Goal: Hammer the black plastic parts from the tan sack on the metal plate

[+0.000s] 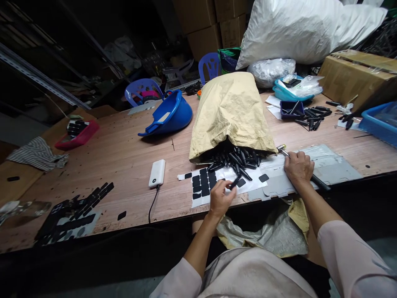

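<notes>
My left hand (221, 198) pinches a small black handle-like piece (235, 182) just above a white sheet of black stickers (203, 185). My right hand (298, 166) is closed round a screwdriver (319, 182) with a black handle, its metal tip (281, 147) pointing up-left, resting on a grey plastic sheet (328, 165). Between the hands a tan sack (231, 111) lies open toward me, with several black handles (237, 159) spilling from its mouth onto the wooden table (124, 157).
A white power bank (157, 173) with a cable lies left of the stickers. A blue scoop-like tub (169, 116), a red tray (77, 134), more black pieces (77, 207) at front left, blue trays (380, 122) and cardboard boxes (356, 74) at right.
</notes>
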A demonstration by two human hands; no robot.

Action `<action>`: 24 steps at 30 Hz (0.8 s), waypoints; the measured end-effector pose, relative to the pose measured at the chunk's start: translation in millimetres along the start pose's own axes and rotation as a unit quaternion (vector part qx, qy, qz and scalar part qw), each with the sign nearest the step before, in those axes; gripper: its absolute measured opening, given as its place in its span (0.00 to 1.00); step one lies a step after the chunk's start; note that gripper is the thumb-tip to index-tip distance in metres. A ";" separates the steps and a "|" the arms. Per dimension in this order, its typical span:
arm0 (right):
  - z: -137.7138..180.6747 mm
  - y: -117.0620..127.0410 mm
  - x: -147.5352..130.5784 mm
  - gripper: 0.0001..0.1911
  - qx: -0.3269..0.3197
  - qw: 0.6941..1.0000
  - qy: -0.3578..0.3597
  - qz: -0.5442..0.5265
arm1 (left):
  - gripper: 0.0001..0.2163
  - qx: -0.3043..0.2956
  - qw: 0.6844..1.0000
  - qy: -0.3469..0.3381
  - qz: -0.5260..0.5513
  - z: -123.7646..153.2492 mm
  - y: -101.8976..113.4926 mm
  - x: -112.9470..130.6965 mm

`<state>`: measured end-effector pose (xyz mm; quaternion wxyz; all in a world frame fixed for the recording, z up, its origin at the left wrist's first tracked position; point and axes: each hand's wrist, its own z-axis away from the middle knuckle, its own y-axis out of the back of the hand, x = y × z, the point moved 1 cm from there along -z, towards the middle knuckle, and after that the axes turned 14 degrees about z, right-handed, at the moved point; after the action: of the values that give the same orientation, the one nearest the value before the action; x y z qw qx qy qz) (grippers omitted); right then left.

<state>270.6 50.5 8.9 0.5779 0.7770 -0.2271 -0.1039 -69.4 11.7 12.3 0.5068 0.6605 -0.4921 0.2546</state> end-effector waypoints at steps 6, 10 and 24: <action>0.6 2.9 -0.1 0.22 -0.010 1.000 -0.004 0.005 | 0.04 -0.211 0.975 -0.063 -0.022 -0.4 -47.0 15.7; 0.3 3.4 -0.9 0.23 -0.013 1.000 -0.002 0.003 | 0.07 -0.192 0.979 -0.056 -0.039 -5.3 -59.0 9.7; 93.2 69.7 6.8 0.18 0.027 0.948 0.027 -0.315 | 0.07 -0.194 0.980 0.022 0.028 -11.4 -62.7 2.0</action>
<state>220.9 -48.0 46.5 0.5002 0.8270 0.0423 -0.2532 -9.9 21.5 -8.3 0.6287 0.5298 -0.5392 0.1825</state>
